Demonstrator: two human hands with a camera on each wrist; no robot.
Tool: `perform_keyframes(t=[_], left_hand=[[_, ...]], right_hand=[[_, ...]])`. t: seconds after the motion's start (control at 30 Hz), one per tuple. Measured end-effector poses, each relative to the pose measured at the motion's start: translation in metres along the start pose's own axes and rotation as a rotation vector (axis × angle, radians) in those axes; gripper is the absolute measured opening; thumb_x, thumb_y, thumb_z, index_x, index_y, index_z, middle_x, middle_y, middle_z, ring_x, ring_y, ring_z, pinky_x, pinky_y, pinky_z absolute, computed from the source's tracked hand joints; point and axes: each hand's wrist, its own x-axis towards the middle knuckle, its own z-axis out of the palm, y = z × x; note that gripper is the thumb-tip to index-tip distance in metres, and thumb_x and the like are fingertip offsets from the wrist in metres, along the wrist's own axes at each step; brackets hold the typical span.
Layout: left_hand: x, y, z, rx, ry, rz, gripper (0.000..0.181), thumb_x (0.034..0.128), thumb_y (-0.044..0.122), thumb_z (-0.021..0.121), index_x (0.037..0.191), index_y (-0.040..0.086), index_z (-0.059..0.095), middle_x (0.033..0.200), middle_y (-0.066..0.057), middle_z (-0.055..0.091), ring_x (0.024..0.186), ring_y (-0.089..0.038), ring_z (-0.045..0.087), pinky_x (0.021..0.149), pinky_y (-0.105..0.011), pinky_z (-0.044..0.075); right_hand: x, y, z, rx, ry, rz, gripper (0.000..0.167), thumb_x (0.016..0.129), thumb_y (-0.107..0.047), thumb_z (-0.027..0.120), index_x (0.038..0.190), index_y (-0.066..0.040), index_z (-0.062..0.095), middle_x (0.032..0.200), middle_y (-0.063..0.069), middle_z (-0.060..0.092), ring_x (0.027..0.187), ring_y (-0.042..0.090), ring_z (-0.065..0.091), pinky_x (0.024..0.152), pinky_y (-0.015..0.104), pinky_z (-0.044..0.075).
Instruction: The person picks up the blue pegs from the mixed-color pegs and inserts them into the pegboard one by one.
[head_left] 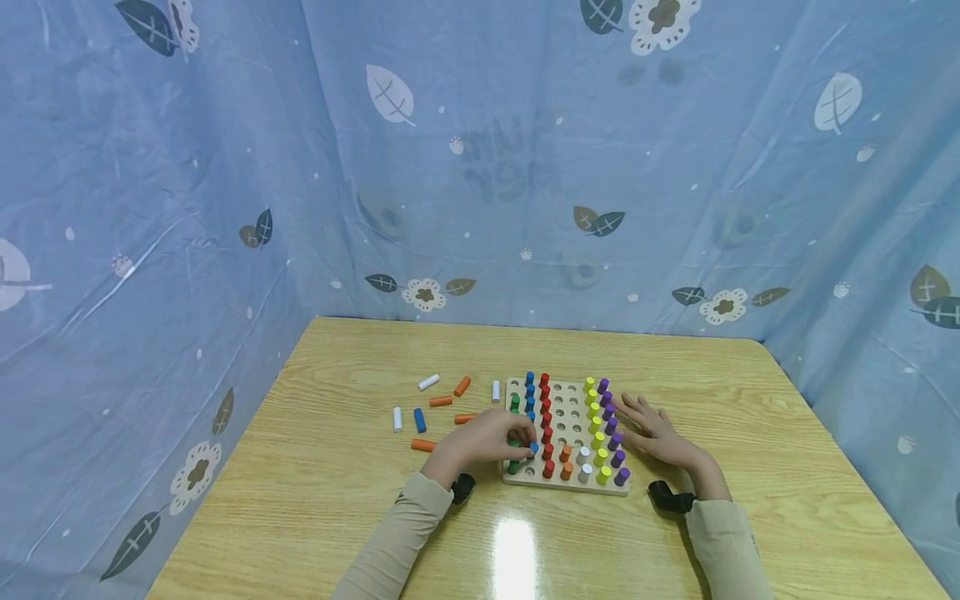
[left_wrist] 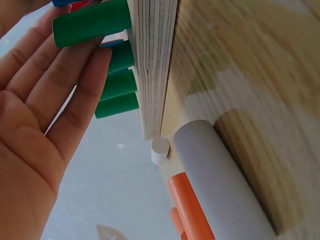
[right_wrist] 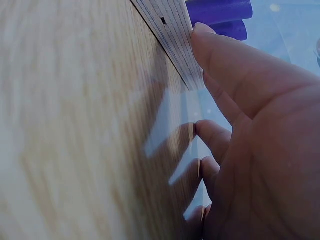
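Note:
On the table stands a wooden pegboard [head_left: 540,481] with rows of coloured pegs. My left hand [head_left: 486,438] pinches a blue peg [head_left: 533,448] near the front of the blue row. Beside that hand are green pegs [head_left: 513,467], also seen close up in the left wrist view, where a green peg [left_wrist: 92,22] lies across the fingers. The tip of the blue peg is mostly out of that view. My right hand [head_left: 660,435] lies with spread fingers at the board's right side, by the purple pegs [head_left: 617,458]. In the right wrist view its thumb touches the board's edge [right_wrist: 172,37].
Left of the board lie loose pegs: several orange pegs [head_left: 441,401], white pegs [head_left: 397,419] and a blue peg [head_left: 419,420]. Vacant holes [head_left: 575,414] show between the red pegs [head_left: 546,406] and yellow pegs [head_left: 594,410]. A blue curtain [head_left: 525,167] surrounds the table [head_left: 360,533].

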Motion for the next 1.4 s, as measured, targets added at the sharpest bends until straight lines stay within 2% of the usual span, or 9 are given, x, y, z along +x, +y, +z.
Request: perform_keyframes(t=[0.2,0.73,0.93,1.2,1.4], left_hand=[[-0.001,0.0,-0.001,0.004,-0.009,0.001,0.012,0.0875,0.022,0.065,0.096,0.014,0.067,0.087,0.012,0.063,0.079,0.005,0.059,0.071,-0.013,0.049],[-0.008,0.006,-0.008,0.023,-0.01,-0.013,0.019,0.0884,0.028,0.064,0.102,0.016,0.068,0.093,0.012,0.065,0.083,0.003,0.059,0.074,-0.015,0.049],[-0.012,0.003,-0.01,0.021,0.002,-0.025,0.02,0.0891,0.03,0.062,0.103,0.017,0.068,0.096,0.013,0.064,0.089,-0.001,0.06,0.077,-0.016,0.049],[-0.02,-0.002,-0.016,-0.033,0.027,-0.035,0.019,0.0891,0.029,0.063,0.104,0.019,0.068,0.097,0.014,0.064,0.088,0.003,0.059,0.077,-0.018,0.049],[-0.025,-0.008,-0.021,-0.021,0.049,-0.055,0.018,0.0886,0.03,0.063,0.102,0.02,0.067,0.096,0.014,0.064,0.088,0.002,0.059,0.077,-0.019,0.05]], right_hand=[[-0.001,0.001,0.001,0.004,0.001,0.011,0.056,0.096,-0.015,0.049,0.145,-0.002,0.027,0.149,0.031,0.006,0.134,0.053,-0.009,0.098,0.068,-0.016],[-0.002,0.002,0.002,0.024,0.018,0.015,0.056,0.097,-0.017,0.047,0.146,-0.005,0.024,0.15,0.029,0.006,0.135,0.05,-0.01,0.099,0.067,-0.017],[-0.001,0.002,0.001,0.007,0.009,0.009,0.056,0.097,-0.018,0.047,0.146,-0.004,0.025,0.15,0.03,0.005,0.134,0.051,-0.01,0.098,0.069,-0.017],[-0.002,0.002,0.001,0.006,0.012,0.014,0.055,0.097,-0.017,0.048,0.145,-0.003,0.026,0.15,0.03,0.006,0.134,0.052,-0.01,0.098,0.068,-0.017],[-0.001,-0.001,0.001,-0.003,0.014,0.009,0.055,0.096,-0.016,0.049,0.144,-0.001,0.028,0.149,0.031,0.008,0.134,0.052,-0.008,0.098,0.069,-0.015]])
